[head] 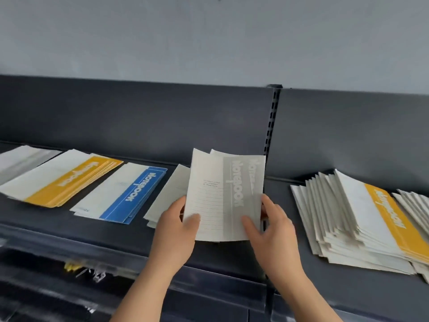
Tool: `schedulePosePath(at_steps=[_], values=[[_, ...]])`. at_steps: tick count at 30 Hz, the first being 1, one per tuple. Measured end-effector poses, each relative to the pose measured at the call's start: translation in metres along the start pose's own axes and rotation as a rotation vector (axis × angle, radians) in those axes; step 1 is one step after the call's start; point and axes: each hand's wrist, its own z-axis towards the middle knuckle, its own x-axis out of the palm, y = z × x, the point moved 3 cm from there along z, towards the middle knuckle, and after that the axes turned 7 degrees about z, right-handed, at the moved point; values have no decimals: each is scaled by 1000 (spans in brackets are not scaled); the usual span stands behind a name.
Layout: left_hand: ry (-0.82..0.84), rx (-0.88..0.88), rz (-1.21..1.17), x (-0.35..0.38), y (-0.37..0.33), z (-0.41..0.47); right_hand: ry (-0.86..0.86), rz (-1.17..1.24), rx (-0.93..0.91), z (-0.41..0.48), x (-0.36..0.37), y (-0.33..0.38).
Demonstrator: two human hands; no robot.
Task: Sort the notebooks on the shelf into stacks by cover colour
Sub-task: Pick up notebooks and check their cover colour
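Note:
Two grey-covered notebooks [222, 194] stand tilted up above the dark shelf [274, 252] at the centre. My left hand [176, 231] grips their lower left edge, thumb on the front cover. At their lower right edge my right hand [271, 226] holds them, thumb across the grey band. Under them lies a pale stack [167, 196], its cover colour hidden. To the left lie a blue stack [130, 194], a yellow stack [65, 180] and a grey stack [21, 161]. A large fanned pile [348, 224] with a yellow notebook on top sits at the right.
A dark back panel [139, 122] with a slotted upright [271, 126] rises behind the shelf. Another pile [417, 205] shows at the far right edge. Below the shelf's front edge, a lower level holds small hanging items [92, 273], blurred.

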Motion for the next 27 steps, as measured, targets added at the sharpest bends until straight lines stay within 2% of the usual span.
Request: schedulePosePath(at_steps=[4,11,14,21,27], values=[[-17,14,84,-25,24,15,27,-13,23,4,32,17],[15,89,252,-58,64,56,-28,-130,117,5,85,40],[27,140,267,-58,70,72,-76,-206,126,5,91,47],[102,169,306,-42,88,82,-55,-434,236,6,98,41],[123,167,310,-37,90,81,-21,-454,252,8,101,35]])
